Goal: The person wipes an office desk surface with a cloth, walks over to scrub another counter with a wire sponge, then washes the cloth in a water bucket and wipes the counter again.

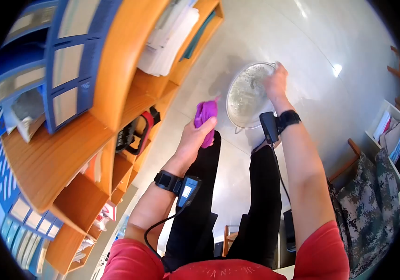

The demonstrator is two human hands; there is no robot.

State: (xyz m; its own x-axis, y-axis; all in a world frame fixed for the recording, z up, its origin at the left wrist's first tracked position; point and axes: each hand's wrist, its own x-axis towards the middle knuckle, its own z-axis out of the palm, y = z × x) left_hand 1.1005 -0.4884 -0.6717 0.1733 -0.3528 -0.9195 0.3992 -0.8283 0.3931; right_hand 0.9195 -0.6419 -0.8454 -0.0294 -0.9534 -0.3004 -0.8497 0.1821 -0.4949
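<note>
My left hand (194, 137) is closed round a bunched purple cloth (206, 116), held in front of the wooden shelf unit. To the right, my right hand (276, 84) grips the upper right rim of a round metal basin (230, 100), near its handle. Cloudy water with pale suds (251, 91) shows inside the basin. A second handle stands out from the basin's lower rim. Part of the far rim is hidden behind my right fingers.
The wooden shelf (102, 135) on the left holds blue file holders (71, 60), stacked papers (167, 42) and a black-and-red item (137, 133). Pale tiled floor (312, 56) lies ahead. A camouflage jacket (368, 200) hangs at right, near a white box (391, 123).
</note>
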